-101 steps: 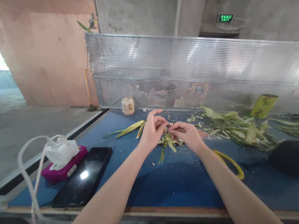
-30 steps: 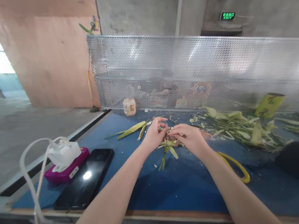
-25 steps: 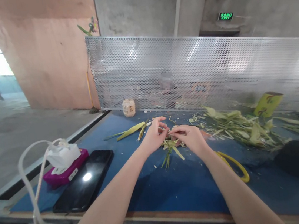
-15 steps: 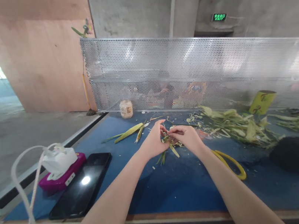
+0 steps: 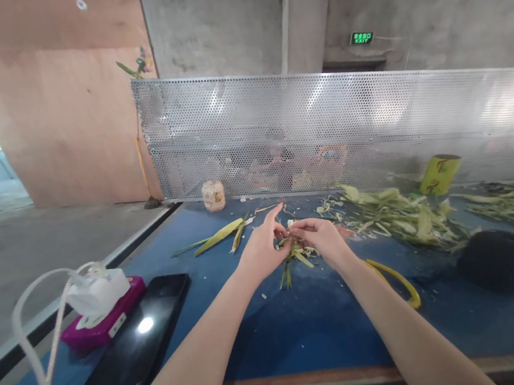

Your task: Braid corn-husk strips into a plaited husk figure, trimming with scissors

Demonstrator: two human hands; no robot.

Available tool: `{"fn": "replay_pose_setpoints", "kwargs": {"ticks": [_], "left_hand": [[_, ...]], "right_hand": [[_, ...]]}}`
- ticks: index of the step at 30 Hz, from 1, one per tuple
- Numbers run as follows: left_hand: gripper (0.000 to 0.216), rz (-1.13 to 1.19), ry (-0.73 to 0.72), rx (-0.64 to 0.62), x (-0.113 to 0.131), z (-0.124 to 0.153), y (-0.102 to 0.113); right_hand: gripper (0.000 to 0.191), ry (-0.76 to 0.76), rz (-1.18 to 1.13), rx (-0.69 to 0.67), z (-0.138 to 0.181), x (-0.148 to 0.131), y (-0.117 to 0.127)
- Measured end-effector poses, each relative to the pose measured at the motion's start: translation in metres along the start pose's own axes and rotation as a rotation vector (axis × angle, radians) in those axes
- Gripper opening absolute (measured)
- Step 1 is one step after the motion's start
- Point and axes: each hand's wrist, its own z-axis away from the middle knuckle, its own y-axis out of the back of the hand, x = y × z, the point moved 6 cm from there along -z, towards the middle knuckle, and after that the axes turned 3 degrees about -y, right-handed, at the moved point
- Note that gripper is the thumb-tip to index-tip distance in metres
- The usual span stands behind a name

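Fingers of left hand, right hand pinching leaf bundle, jar beyond

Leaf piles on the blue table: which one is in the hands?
The small leaf bundle at centre, pinched between left hand and right hand; the big leaf heap and long leaf lie untouched.

Table: phone at near left corner, charger box just left of it. Perforated screen along far edge, jar before its left end. Leaf bundle at centre, between left hand and right hand. Leaf pile lies to the right, tube behind it.
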Motion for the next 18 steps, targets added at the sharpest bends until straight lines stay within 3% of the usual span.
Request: {"fn": "replay_pose_setpoints", "kwargs": {"ticks": [7,18], "left_hand": [[0.072,-0.050,0.070,-0.007,-0.0008,0.0003,-0.0022],[0.077,-0.100,0.259,0.143,-0.0063,0.0053,-0.0055]], "right_hand": [[0.022,-0.004,-0.021,0.029,-0.0007,0.0027,-0.0003],[0.022,0.074,0.094,0.147,0.0015,-0.0020,-0.0022]]}}
